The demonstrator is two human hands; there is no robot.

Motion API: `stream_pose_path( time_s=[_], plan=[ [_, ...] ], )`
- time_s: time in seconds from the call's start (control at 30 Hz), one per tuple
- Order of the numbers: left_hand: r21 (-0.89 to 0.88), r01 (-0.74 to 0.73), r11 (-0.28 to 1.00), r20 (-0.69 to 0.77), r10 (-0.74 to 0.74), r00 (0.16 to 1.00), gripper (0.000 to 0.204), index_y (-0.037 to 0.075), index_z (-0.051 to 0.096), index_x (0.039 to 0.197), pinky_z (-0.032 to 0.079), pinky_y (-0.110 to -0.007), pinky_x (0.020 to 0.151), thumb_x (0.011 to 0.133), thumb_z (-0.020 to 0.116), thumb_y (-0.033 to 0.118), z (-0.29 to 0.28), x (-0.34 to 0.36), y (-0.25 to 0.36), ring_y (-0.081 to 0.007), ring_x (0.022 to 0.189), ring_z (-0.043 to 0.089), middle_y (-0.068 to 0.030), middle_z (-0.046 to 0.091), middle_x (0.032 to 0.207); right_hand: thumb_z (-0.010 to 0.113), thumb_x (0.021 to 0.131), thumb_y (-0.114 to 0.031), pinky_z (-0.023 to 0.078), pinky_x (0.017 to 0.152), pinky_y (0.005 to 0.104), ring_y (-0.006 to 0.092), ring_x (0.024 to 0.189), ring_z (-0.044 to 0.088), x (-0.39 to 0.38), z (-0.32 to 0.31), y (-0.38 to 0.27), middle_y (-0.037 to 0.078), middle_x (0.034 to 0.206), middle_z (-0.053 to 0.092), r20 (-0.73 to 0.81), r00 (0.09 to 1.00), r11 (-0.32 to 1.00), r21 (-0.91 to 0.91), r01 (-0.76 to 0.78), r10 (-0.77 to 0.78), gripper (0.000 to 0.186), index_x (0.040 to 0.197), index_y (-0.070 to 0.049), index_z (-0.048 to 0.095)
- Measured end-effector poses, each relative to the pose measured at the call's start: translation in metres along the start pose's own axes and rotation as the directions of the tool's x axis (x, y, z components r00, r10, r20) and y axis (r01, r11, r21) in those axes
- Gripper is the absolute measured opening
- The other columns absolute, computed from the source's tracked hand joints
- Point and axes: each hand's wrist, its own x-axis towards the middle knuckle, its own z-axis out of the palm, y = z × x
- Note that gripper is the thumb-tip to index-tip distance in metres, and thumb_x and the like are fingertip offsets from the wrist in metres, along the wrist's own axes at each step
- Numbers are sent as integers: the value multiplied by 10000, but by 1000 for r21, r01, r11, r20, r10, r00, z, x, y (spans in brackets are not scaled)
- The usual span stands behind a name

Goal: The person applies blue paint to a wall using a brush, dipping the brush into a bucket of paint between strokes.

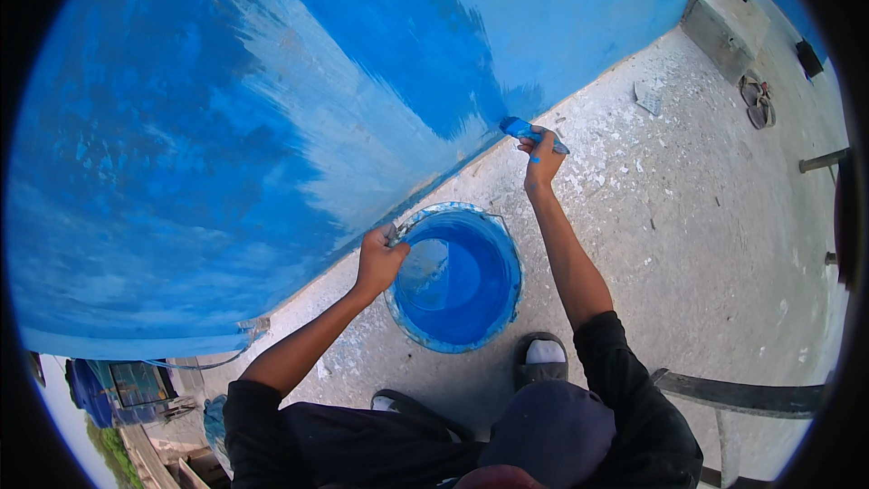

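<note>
My right hand [540,158] is closed around a blue-smeared paintbrush [512,127], its bristles at the wall [380,27] low down, beside a darker blue patch of paint. Pale streaky areas lie between the darker strokes. My left hand [384,255] grips the left rim of a round bucket [462,335], with a small grey piece at its fingers that I cannot make out. The bucket holds blue paint [466,281] and stands on the speckled concrete floor [615,217] in front of my sandalled feet [541,358].
A concrete step [720,32] at the upper right has sandals [759,100] beside it. A dark curved bar [733,389] crosses the lower right, and metal posts [819,161] show at the right edge. Assorted objects [127,394] and a blue cable [195,365] lie beyond the wall's end at lower left.
</note>
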Motion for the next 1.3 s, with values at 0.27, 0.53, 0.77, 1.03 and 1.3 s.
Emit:
stream_pose_path(
  time_s=[0.27,0.53,0.77,1.03,1.3],
  plan=[
    [-7,10,1000,-19,-10,1000,251,51,368,630,254,-285,483,716,601,19,-3,0,-17,-61,558,309,39,306,595,440,948,-177,519,568,340,204,621,593,-39,49,-67,110,637,546,249,967,925,378,-37,-64,295,964,84,575],
    [-30,12,999,-15,-12,1000,245,52,371,630,256,-281,479,715,598,21,-1,-1,-12,-57,556,311,44,313,598,454,937,-181,526,552,300,169,623,602,-37,19,-19,121,703,595,100,995,984,180,-12,-6,287,941,71,590],
    [-44,28,999,-22,-29,999,198,37,413,627,270,-275,478,704,594,19,0,-1,-16,-57,554,342,41,368,600,467,942,-185,525,550,276,146,624,605,-45,10,-2,112,760,614,87,991,995,0,-98,98,279,944,52,613],
    [-32,11,999,13,-10,1000,298,65,314,627,246,-293,480,697,601,24,-2,5,-2,-67,563,285,36,261,613,502,960,-208,516,605,304,165,663,589,-64,42,-40,84,658,537,255,966,984,158,-84,42,285,969,63,593],
    [-75,76,994,91,-69,993,334,71,268,629,219,-306,473,714,586,16,2,26,4,-73,538,242,17,203,600,492,958,-196,512,591,324,184,638,582,-65,43,-45,71,609,482,279,959,968,225,-109,43,286,956,73,590]
  ],
)
